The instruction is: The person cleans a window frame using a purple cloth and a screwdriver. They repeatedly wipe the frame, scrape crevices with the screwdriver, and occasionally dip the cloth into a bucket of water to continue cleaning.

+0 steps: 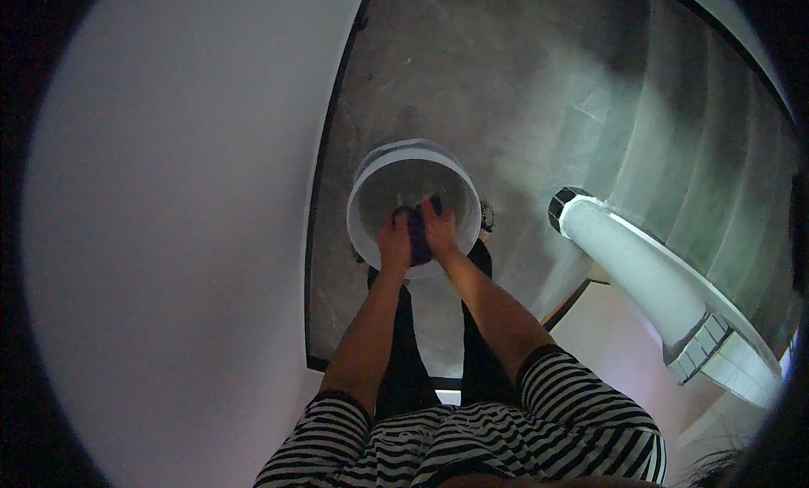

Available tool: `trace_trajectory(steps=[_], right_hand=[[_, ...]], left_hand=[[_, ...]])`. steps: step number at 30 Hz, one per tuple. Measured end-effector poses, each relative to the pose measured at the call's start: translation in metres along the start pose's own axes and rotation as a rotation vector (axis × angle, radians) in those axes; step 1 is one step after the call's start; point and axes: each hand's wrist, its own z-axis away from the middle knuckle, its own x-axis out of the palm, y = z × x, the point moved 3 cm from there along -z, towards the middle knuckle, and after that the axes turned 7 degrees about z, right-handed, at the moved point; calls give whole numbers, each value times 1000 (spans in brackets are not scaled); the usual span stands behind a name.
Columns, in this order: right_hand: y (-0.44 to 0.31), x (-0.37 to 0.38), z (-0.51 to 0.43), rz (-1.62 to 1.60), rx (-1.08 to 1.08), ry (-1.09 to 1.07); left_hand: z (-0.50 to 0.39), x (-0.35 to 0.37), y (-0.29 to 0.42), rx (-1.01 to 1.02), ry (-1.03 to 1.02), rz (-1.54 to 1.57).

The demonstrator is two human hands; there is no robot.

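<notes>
A round, translucent plastic tub [414, 154] stands on the floor between my feet, and both my hands reach down into it. My left hand [395, 240] grips the left side of a dark purple cloth [419, 241]. On the cloth's right side, my right hand [440, 230] is closed around a bunched part of it. The cloth hangs down between my two hands, towards the near wall of the tub. Dim light hides its folds and some of my fingertips. Whether the tub holds water, I cannot tell.
A pale wall [189, 222] with a dark baseboard [316, 203] runs along my left. Grey concrete floor [455, 77] extends ahead. To the right stands a white column [632, 267] with a dark tiled base [561, 207]. My patterned shoe [486, 216] shows beside the tub.
</notes>
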Motion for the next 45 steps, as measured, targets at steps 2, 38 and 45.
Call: trace_trajectory(steps=[2, 38, 45], right_hand=[[-2, 4, -4, 21, -56, -11], [-22, -41, 75, -769, 446, -1106], [-24, -9, 29, -104, 19, -823]], left_hand=[[-27, -3, -31, -175, 12, 7], [13, -16, 85, -287, -783, 251], [-25, 7, 61, -207, -294, -118]])
